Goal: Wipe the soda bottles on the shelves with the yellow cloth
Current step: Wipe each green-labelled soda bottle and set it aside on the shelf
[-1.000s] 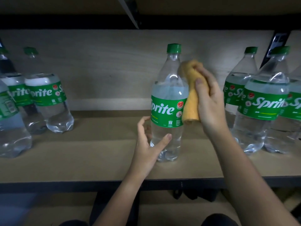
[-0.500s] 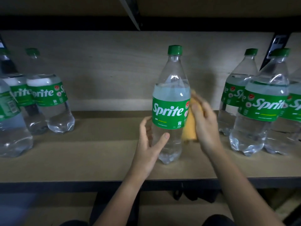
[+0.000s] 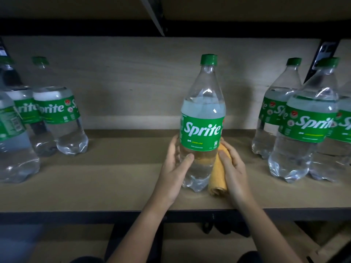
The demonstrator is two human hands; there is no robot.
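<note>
A clear Sprite bottle (image 3: 202, 118) with a green label and green cap stands upright in the middle of the wooden shelf (image 3: 114, 179). My left hand (image 3: 175, 168) holds its lower body, thumb across the front and fingers round the left side. My right hand (image 3: 232, 168) grips the bunched yellow cloth (image 3: 217, 177) and presses it against the bottle's lower right side, down near the base. Part of the cloth shows through the clear plastic.
Three Sprite bottles (image 3: 58, 114) stand at the left of the shelf and three more (image 3: 307, 126) at the right. A wooden back panel (image 3: 133, 82) closes the rear. A dark metal rail (image 3: 76, 215) edges the front, with another shelf above.
My right hand has slid the cloth down the bottle's right side from the shoulder to the base. The bottle's label has turned to face me. My left hand has closed in on the lower body.
</note>
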